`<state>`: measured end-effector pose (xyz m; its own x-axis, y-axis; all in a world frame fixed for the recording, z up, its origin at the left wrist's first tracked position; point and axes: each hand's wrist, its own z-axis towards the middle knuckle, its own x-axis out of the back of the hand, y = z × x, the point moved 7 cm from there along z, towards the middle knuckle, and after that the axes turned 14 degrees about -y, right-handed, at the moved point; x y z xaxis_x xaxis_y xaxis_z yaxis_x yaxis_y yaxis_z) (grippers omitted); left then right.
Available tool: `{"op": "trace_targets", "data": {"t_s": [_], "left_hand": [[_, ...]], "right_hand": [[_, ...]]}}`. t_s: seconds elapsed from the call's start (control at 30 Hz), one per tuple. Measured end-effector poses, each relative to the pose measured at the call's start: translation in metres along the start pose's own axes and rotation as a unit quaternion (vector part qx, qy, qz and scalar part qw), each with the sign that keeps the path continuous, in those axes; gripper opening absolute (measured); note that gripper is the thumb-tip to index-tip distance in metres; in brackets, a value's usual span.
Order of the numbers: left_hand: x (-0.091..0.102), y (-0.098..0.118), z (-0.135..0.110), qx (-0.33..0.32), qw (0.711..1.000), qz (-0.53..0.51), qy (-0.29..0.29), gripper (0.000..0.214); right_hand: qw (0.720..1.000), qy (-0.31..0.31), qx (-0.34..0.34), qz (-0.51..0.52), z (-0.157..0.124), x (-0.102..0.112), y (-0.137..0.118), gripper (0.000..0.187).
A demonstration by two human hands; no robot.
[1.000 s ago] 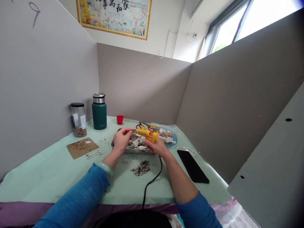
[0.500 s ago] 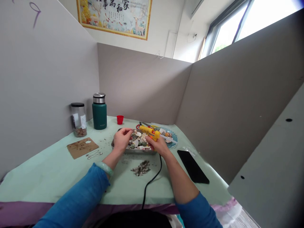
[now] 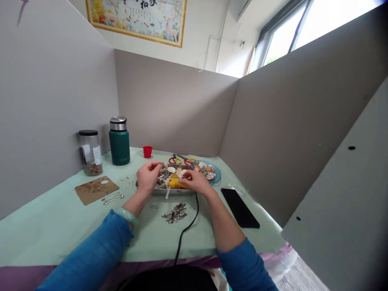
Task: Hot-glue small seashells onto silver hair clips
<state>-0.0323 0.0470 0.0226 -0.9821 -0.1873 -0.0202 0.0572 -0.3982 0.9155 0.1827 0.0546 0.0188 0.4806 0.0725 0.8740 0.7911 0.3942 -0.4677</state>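
I see a person at a table with a pale green cloth [image 3: 75, 234]. Think of the shiny metal tray [image 3: 174, 192] as the middle of a clock, with twelve straight ahead of the person. It is full of mixed seashells [image 3: 171, 170].

The left hand [image 3: 147, 178] is at nine o'clock, over the tray's edge. Its thumb and finger are pinched together on a tiny dark bit [image 3: 162, 163], too small for me to name. The yellow plastic glue gun [image 3: 174, 182] is at the tray, with its white glue stick [image 3: 167, 192] poking out toward six o'clock. The right hand [image 3: 197, 182] is at three o'clock, fingers bent and partly spread over the gun's handle. I can't tell if it grips the gun.

A heap of little silver metal clips [image 3: 176, 213] lies at six o'clock, and a black cord [image 3: 182, 233] runs beside it. The see-through blue plate [image 3: 218, 176] sits at two, with more shells on it. At eleven stands a small red cup [image 3: 147, 152].
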Motion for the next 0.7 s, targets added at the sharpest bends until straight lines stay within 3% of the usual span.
{"op": "trace_targets", "data": {"t_s": [0.07, 0.13, 0.17, 0.27, 0.33, 0.47, 0.57, 0.7], "left_hand": [[-0.001, 0.002, -0.001, 0.000, 1.000, 0.002, -0.003, 0.026], [-0.002, 0.003, -0.002, 0.004, 1.000, 0.005, -0.008, 0.026], [-0.002, 0.004, -0.002, 0.005, 1.000, 0.005, -0.010, 0.026], [-0.003, 0.005, -0.003, 0.008, 1.000, 0.002, -0.012, 0.026], [-0.003, 0.005, -0.003, 0.009, 1.000, 0.001, -0.012, 0.025], [-0.002, 0.006, -0.003, 0.007, 1.000, 0.007, -0.015, 0.024], [-0.002, 0.006, -0.003, 0.007, 1.000, 0.003, -0.020, 0.024], [-0.002, 0.004, -0.002, 0.004, 1.000, 0.003, -0.023, 0.024]], "right_hand": [[0.998, 0.061, -0.020, 0.008, -0.005, 0.020, 0.015, 0.032], [0.984, 0.114, -0.135, -0.039, -0.014, 0.038, 0.040, 0.028], [0.975, 0.106, -0.183, -0.065, -0.017, 0.042, 0.051, 0.026], [0.961, -0.016, -0.261, -0.089, -0.019, 0.031, 0.070, 0.015], [0.957, -0.060, -0.271, -0.090, -0.019, 0.021, 0.073, 0.012], [0.953, -0.078, -0.274, -0.103, -0.015, 0.004, 0.071, 0.016], [0.956, -0.065, -0.269, -0.102, -0.013, 0.001, 0.072, 0.016], [0.968, -0.009, -0.238, -0.081, -0.011, 0.014, 0.068, 0.013]]}}
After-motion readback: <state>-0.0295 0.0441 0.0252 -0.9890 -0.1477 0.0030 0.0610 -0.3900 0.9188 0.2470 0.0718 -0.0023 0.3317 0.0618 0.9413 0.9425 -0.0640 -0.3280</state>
